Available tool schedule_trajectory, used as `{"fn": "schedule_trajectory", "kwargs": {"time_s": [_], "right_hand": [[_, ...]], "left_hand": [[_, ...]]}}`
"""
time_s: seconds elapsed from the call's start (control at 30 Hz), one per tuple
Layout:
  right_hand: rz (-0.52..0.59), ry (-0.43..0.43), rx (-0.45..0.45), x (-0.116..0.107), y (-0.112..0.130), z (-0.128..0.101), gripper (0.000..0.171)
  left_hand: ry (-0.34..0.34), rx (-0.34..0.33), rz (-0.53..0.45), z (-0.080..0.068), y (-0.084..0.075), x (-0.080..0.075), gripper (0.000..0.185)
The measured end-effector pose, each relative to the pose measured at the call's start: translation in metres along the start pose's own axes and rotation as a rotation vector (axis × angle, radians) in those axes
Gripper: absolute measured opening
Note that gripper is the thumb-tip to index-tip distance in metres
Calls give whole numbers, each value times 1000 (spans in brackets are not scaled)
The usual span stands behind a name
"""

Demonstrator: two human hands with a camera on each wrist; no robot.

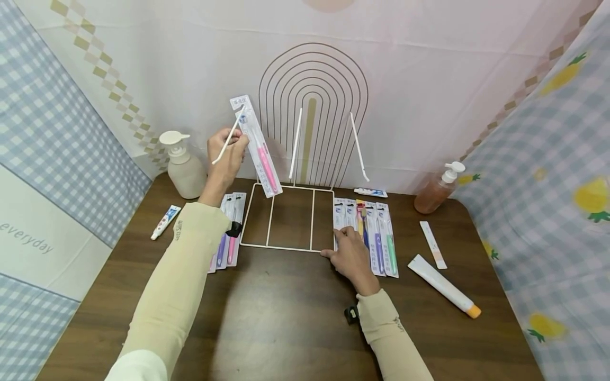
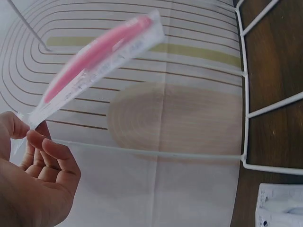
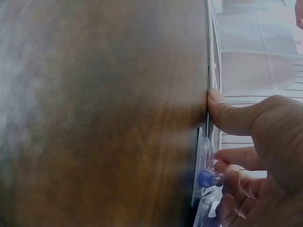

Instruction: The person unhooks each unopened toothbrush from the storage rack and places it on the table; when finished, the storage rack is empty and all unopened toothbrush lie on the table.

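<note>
R hand (image 1: 351,257) flat on toothbrush packs (image 1: 376,238), fingers relaxed; L hand (image 1: 226,153) raised, fingers pinching pink pack (image 1: 259,151).

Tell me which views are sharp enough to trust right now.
Head view: sharp, evenly lit, edges bowed by the wide lens. Left wrist view: the pink toothbrush pack is motion-smeared, the left hand clearer. Right wrist view: table soft and blurred; right hand fairly clear.

Staged tabletop booth with bathroom goods

A wooden table (image 1: 286,317) is enclosed by hung patterned cloths (image 1: 429,79); packaged toothbrushes (image 1: 376,233), toothpaste and 2 pump bottles (image 1: 183,164) are laid around a wire rack (image 1: 286,217).
</note>
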State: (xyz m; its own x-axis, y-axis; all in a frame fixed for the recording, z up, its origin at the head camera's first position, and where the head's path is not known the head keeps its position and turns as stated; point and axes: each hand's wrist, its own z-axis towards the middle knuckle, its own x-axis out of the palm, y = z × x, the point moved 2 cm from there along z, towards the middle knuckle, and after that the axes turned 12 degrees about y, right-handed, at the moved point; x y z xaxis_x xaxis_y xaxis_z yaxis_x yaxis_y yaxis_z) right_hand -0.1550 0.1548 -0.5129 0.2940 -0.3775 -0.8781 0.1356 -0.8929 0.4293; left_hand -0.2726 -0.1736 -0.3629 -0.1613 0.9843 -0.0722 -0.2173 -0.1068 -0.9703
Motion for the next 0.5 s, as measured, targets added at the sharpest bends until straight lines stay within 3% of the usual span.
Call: {"fn": "schedule_trajectory", "kwargs": {"time_s": [0.23, 0.4, 0.5], "right_hand": [[1, -5, -3, 0, 0, 1, 80], [0, -11, -1, 0, 0, 0, 79], [-4, -10, 0, 0, 0, 0, 79]], "left_hand": [[58, 5, -56, -4, -5, 6, 12], [119, 21, -13, -12, -5, 8, 10], [141, -11, 39, -19, 1, 6, 6]]}}
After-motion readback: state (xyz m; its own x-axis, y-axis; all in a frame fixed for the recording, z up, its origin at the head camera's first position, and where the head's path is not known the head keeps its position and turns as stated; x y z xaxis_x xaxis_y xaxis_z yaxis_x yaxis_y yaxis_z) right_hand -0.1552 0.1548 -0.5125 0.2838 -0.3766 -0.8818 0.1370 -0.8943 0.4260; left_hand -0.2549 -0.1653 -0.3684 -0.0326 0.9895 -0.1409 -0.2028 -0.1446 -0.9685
